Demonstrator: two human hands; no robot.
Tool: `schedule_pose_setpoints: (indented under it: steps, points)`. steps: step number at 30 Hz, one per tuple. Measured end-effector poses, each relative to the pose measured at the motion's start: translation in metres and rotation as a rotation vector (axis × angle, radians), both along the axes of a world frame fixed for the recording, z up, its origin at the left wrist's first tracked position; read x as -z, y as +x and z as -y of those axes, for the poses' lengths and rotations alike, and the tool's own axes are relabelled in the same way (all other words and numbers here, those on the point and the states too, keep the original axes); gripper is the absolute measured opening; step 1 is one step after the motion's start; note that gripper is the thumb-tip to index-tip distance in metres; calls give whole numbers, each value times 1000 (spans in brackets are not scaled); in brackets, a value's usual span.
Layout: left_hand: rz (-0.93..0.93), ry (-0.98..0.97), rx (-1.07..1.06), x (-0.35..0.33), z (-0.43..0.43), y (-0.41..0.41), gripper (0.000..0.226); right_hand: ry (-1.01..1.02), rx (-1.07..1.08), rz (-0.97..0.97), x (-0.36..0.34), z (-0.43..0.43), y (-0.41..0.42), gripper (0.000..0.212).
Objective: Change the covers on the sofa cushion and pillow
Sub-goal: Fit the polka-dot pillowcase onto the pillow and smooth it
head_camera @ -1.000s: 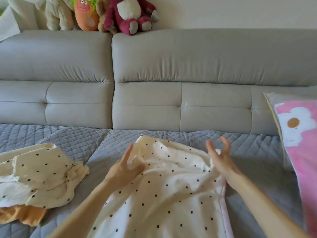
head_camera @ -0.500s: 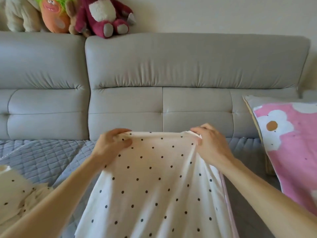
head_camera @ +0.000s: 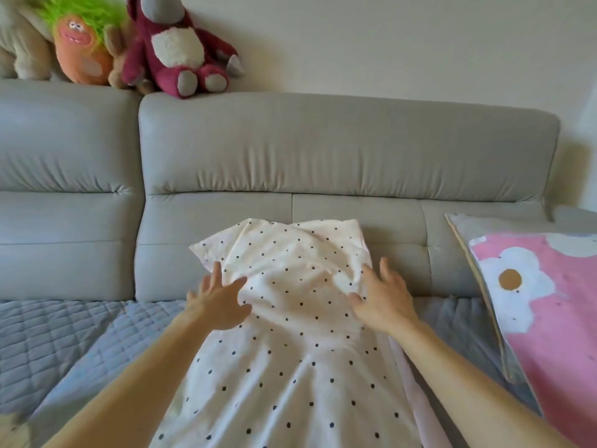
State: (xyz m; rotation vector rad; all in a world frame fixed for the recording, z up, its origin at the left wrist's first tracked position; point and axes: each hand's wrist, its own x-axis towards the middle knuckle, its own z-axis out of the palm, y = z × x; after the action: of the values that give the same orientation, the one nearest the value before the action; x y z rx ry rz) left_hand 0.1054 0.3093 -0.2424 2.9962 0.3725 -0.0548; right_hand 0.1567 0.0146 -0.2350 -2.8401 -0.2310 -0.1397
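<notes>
A cream pillow in a black-dotted cover [head_camera: 290,334] lies lengthwise on the sofa seat, its far end propped against the grey backrest [head_camera: 339,156]. My left hand [head_camera: 219,302] has its fingers spread at the pillow's left side, near the far end. My right hand [head_camera: 382,299] is spread at the right side, fingers straight. Neither hand grips the fabric. A pink cushion with a white flower [head_camera: 542,318] leans at the right end of the sofa.
A quilted grey seat cover [head_camera: 64,337] spreads under everything. Plush toys sit on top of the backrest: a dark red bear [head_camera: 177,46] and an orange one with green hair [head_camera: 80,43]. A scrap of cream fabric [head_camera: 13,431] shows at the bottom left.
My hands gripped the pillow's far corners, pushed it up against the backrest, then let go and opened. The view has shifted right, so the loose dotted cover at left is nearly out of sight.
</notes>
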Motion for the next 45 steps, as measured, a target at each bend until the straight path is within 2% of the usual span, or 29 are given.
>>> schedule_pose_setpoints:
  steps: [3,7,9,11,13,15,17,20,23,26,29,31,33,35,36,38,41,42,45]
  points:
    - [-76,6,87,31,3,-49,69,2,-127,-69,33,27,-74,68]
    - [-73,-51,173,50,16,-145,74,-78,-266,-140,60,68,-174,84]
    - [-56,-117,184,55,25,-192,87,-141,-353,-17,66,82,-215,92]
    - [-27,-128,197,64,38,-235,91,-119,-399,63,77,97,-245,86]
    - [-4,-134,209,73,48,-269,89,-121,-458,-9,82,107,-264,84]
    - [-2,-162,211,82,53,-292,81,-110,-484,48,92,115,-275,69]
    - [65,-181,187,86,53,-304,68,-53,-462,115,94,118,-278,43]
    - [208,-156,153,85,46,-311,52,75,-393,-36,82,120,-272,27]
    - [200,-142,49,78,42,-313,63,146,-325,-169,65,117,-267,17]
    - [196,-199,-122,72,39,-311,70,121,-217,-221,63,111,-273,25]
    - [181,-169,-180,69,32,-310,68,70,-152,-99,68,104,-280,7]
    - [212,-160,-198,66,24,-310,66,222,-60,-32,61,108,-279,5]
    - [256,-159,-219,59,18,-311,64,359,63,189,48,123,-274,9]
    - [315,-131,-192,52,19,-313,58,285,107,490,39,146,-268,12]
    - [353,-113,-159,49,22,-315,54,206,113,563,39,157,-267,15]
    - [433,-133,-96,50,30,-317,52,11,114,491,45,171,-269,30]
    - [459,-289,-7,62,34,-319,61,-307,60,320,58,173,-276,35]
    - [459,-275,24,66,33,-321,63,-396,14,263,61,169,-280,36]
    - [419,-17,209,75,22,-330,63,-495,-59,158,64,161,-287,26]
